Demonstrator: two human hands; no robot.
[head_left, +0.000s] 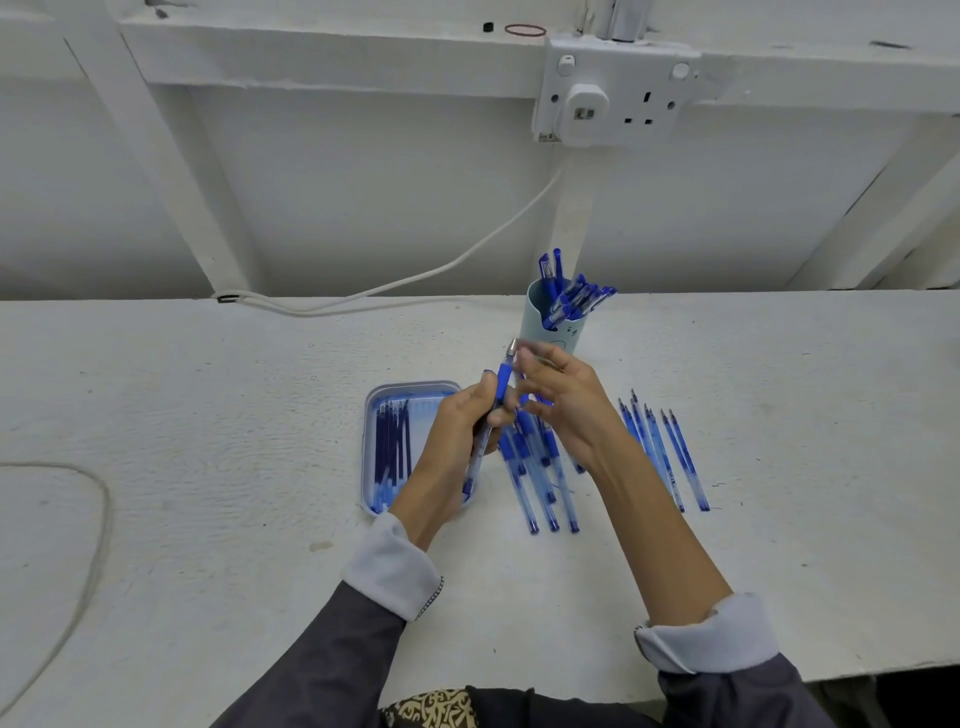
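Head view: pen (502, 385) midsection inside left hand (460, 431)

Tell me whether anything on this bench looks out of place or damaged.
Nothing looks damaged or spilled. Minor oddities: a brown stain marks the table near the left sleeve, and a rubber band lies stray on the upper ledge. The left hand grips a pen normally.

The one head-worn wide-angle camera looks forward and steeply down from close above the left hand (457, 431) that grips the pen (502, 385), taking in the table (208, 415) around that grip and the wall (363, 208) beyond it.
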